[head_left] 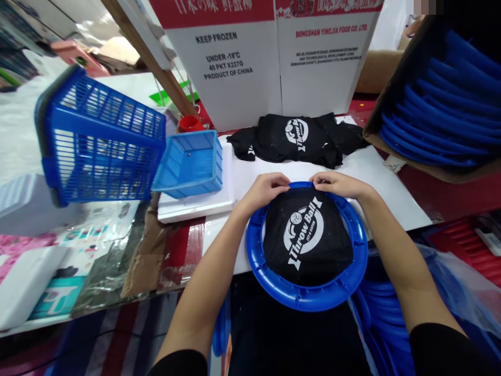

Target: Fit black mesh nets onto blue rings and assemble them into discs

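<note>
A blue plastic ring (307,297) lies tilted at the near edge of the white work surface, partly over my lap. Inside it sits a black mesh cloth (336,245) printed "Throw Ball". At the ring's far rim, my left hand (270,189) pinches the rim and cloth edge, left of centre. My right hand (332,184) does the same a little to the right, fingers curled over the rim. Both hands' fingertips are partly hidden at the rim. Beyond them lies a pile of black mesh cloths (274,140) with the same print.
A light blue tray (188,164) stands at the left beside a tall blue basket (102,141). White cartons (242,94) rise behind the cloths. At the right, a tilted box holds many blue rings (442,115). More blue rings (379,308) are below the table edge.
</note>
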A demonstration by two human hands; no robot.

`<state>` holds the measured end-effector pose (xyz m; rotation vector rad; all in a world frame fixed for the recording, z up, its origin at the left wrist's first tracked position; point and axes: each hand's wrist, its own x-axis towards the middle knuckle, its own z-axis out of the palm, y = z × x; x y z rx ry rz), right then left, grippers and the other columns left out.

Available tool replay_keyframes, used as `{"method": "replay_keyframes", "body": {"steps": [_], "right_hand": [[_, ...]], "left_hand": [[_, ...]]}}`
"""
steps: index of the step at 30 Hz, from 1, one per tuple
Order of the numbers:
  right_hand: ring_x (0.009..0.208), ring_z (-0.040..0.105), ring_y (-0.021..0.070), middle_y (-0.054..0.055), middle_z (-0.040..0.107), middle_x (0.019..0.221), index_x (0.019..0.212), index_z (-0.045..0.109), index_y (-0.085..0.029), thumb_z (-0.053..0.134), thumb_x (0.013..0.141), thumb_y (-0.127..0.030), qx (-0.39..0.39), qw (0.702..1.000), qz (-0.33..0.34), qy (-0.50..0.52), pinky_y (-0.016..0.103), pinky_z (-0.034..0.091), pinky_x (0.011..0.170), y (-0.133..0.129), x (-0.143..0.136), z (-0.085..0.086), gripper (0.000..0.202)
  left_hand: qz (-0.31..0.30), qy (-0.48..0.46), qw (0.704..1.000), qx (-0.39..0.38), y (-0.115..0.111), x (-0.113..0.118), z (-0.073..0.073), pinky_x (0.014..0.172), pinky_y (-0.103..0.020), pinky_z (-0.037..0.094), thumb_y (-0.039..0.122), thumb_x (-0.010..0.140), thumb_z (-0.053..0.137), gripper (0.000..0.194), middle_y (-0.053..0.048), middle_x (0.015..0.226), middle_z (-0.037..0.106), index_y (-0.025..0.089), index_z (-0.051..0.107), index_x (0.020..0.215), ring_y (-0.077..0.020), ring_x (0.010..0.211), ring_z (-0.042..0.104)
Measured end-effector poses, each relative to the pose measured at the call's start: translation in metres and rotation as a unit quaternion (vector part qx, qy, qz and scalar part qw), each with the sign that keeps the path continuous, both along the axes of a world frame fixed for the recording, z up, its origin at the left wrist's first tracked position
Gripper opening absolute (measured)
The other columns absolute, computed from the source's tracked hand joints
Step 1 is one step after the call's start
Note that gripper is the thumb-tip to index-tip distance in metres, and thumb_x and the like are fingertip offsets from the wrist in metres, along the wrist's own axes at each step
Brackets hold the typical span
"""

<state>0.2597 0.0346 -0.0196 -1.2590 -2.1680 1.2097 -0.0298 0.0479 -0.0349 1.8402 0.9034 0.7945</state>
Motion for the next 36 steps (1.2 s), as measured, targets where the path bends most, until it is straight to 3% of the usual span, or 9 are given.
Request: {"method": "replay_keyframes", "body": {"steps": [7, 13, 20, 24, 29, 36], "right_hand": [[0.102, 0.063, 0.0272, 0.008, 0.072, 0.108, 0.090, 0.064, -0.023, 0.060, 0.091, -0.042, 0.044, 0.999, 0.002, -0.023, 0.044, 0.049, 0.097, 0.002, -0.005, -0.006, 0.019], [0.100, 0.062, 0.0259, 0.008, 0.073, 0.108, 0.094, 0.068, -0.022, 0.064, 0.091, -0.049, 0.008, 1.000, 0.022, 0.002, 0.043, 0.050, 0.095, 0.004, 0.000, -0.003, 0.028], [0.093, 0.062, 0.0243, 0.006, 0.071, 0.099, 0.093, 0.068, -0.023, 0.062, 0.092, -0.039, 0.077, 0.997, 0.015, -0.024, 0.041, 0.049, 0.090, 0.004, -0.004, -0.008, 0.017], [0.090, 0.061, 0.0241, 0.006, 0.070, 0.095, 0.092, 0.068, -0.023, 0.062, 0.093, -0.040, 0.093, 0.995, 0.026, -0.026, 0.041, 0.049, 0.088, 0.004, -0.005, -0.008, 0.018], [0.092, 0.061, 0.0233, 0.006, 0.071, 0.100, 0.093, 0.068, -0.022, 0.063, 0.094, -0.045, 0.059, 0.997, 0.044, -0.004, 0.040, 0.051, 0.089, 0.005, -0.001, -0.003, 0.023], [0.096, 0.062, 0.0245, 0.007, 0.069, 0.102, 0.091, 0.068, -0.021, 0.061, 0.094, -0.051, 0.048, 0.997, 0.058, 0.004, 0.042, 0.049, 0.093, 0.005, -0.001, -0.003, 0.031]], "left_hand": [[0.012, 0.081, 0.994, 0.077, -0.006, 0.002, 0.006, 0.088, -0.034, 0.059, 0.014, 0.085, 0.068, 0.011, -0.003, 0.090, 0.082, 0.020, 0.077, 0.088, -0.0198, 0.087, 0.075], [0.002, 0.062, 0.996, 0.060, -0.005, 0.001, 0.004, 0.089, -0.033, 0.060, 0.015, 0.086, 0.068, 0.011, -0.003, 0.093, 0.082, 0.020, 0.078, 0.089, -0.0197, 0.090, 0.076], [-0.009, 0.097, 0.991, 0.093, -0.005, 0.003, 0.002, 0.089, -0.033, 0.059, 0.010, 0.086, 0.064, 0.019, -0.002, 0.094, 0.082, 0.021, 0.078, 0.091, -0.0191, 0.089, 0.075], [-0.023, 0.122, 0.984, 0.126, -0.009, 0.003, 0.007, 0.091, -0.034, 0.058, 0.011, 0.092, 0.059, 0.022, -0.003, 0.099, 0.082, 0.022, 0.078, 0.093, -0.0202, 0.093, 0.074], [-0.042, 0.131, 0.977, 0.163, -0.017, 0.007, 0.011, 0.095, -0.037, 0.056, 0.018, 0.101, 0.055, 0.020, -0.006, 0.107, 0.080, 0.022, 0.075, 0.103, -0.0213, 0.099, 0.072], [-0.103, 0.218, 0.926, 0.290, -0.028, 0.019, 0.003, 0.102, -0.048, 0.052, 0.021, 0.101, 0.060, 0.020, -0.014, 0.126, 0.070, 0.020, 0.072, 0.117, -0.0299, 0.116, 0.066]]}}
